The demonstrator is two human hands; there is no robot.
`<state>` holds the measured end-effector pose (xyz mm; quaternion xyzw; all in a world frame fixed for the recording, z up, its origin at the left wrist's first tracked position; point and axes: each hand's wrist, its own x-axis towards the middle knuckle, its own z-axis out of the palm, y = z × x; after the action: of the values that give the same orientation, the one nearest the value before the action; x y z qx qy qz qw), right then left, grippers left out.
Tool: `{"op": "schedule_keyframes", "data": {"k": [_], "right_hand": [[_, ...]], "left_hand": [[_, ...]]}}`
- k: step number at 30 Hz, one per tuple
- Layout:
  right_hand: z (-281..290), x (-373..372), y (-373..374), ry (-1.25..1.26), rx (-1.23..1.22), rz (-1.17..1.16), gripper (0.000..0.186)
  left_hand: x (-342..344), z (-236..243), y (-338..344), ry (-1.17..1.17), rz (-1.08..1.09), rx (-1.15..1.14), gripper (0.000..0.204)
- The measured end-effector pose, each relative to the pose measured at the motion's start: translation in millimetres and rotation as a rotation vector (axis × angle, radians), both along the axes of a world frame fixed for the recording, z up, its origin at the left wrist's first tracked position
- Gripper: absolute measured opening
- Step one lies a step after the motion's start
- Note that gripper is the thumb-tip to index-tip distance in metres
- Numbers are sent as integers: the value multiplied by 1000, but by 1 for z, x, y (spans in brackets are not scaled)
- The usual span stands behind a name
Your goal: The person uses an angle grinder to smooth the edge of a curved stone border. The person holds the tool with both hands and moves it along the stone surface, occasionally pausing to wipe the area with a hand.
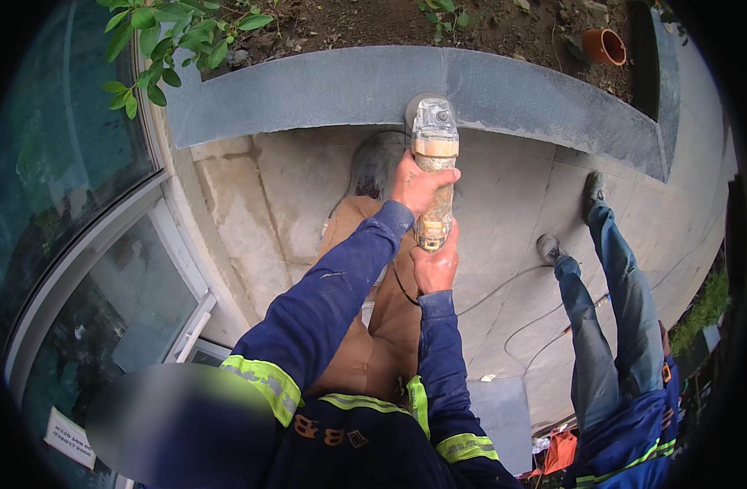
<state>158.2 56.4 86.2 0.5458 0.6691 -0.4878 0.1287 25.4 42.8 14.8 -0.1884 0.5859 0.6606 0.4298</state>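
Note:
An angle grinder [435,167] with a dusty, pale-smeared body points away from me, its head over the grey stone coping [324,88]. Part of its round disc [412,109] shows at the left of the head, against the stone; whether it spins I cannot tell. My left hand [420,184] is wrapped round the front of the body, thumb across the top. Behind it, my right hand [436,264] grips the rear end, with its fingers partly hidden underneath. A dark cord [402,281] hangs near the tool's rear.
Beyond the coping lies a soil bed [349,24] with leafy branches [165,49] and an orange pot [604,46]. A glass door [121,301] stands at left. At right, another person in jeans [626,277] stands near cables on the paving [504,204].

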Motion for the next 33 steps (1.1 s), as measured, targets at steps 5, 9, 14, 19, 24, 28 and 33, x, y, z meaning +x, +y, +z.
{"op": "schedule_keyframes", "data": {"k": [5, 9, 14, 19, 24, 28, 33], "right_hand": [[29, -6, 12, 10, 95, 10, 77], [20, -20, 36, 78, 97, 50, 78], [-8, -34, 56, 76, 106, 80, 79], [-17, -33, 57, 57, 89, 99, 79], [-18, -49, 70, 22, 66, 129, 79], [-20, -56, 74, 29, 68, 130, 79], [-15, -52, 71, 27, 52, 99, 78]], "left_hand": [[-4, 30, 21, 16, -20, 21, 59], [-24, 19, 42, 45, 1, 52, 63], [-35, -10, 61, 31, 38, 43, 63], [-33, -15, 58, 40, 26, -36, 63], [-47, -24, 66, -13, 90, 41, 62], [-56, -24, 70, -15, 94, 50, 60], [-50, -16, 67, -12, 61, -7, 56]]}}
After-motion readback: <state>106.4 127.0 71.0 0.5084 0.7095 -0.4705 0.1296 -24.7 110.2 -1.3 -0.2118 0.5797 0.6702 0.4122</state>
